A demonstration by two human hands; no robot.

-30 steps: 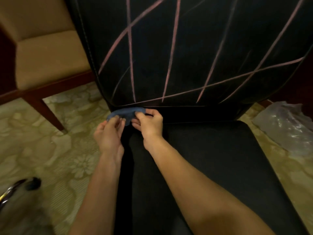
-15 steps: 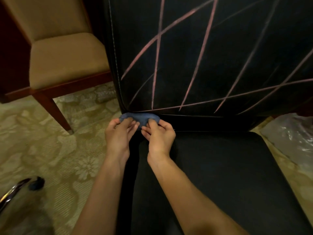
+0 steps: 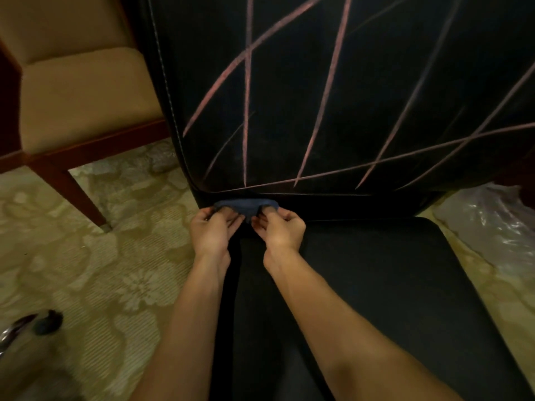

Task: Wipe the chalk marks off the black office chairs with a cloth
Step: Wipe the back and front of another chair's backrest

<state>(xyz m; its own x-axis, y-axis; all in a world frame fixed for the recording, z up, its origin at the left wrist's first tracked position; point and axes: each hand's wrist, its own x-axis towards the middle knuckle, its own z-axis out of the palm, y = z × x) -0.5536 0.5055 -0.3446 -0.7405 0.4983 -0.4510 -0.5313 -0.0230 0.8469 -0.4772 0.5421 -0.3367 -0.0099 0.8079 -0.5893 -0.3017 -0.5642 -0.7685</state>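
A black office chair fills the view, its backrest (image 3: pixel 362 68) crossed by several pink chalk lines (image 3: pixel 324 94) and its seat (image 3: pixel 376 285) below. A small blue cloth (image 3: pixel 246 205) sits bunched at the lower left corner of the backrest, where it meets the seat. My left hand (image 3: pixel 212 233) pinches the cloth's left end and my right hand (image 3: pixel 279 231) pinches its right end, fingers curled into the fabric. Both forearms reach in from the bottom.
A tan upholstered chair with a dark wood frame (image 3: pixel 78 96) stands at the left. Patterned beige carpet (image 3: pixel 101 270) surrounds the chairs. A crumpled clear plastic bag (image 3: pixel 489 224) lies on the floor at the right. A chrome chair leg with a black caster (image 3: pixel 43 324) shows at bottom left.
The view has shifted so the chair and hands sit further right and lower in frame. Both hands stay on the cloth at the backrest's lower left corner, drawn slightly closer together.
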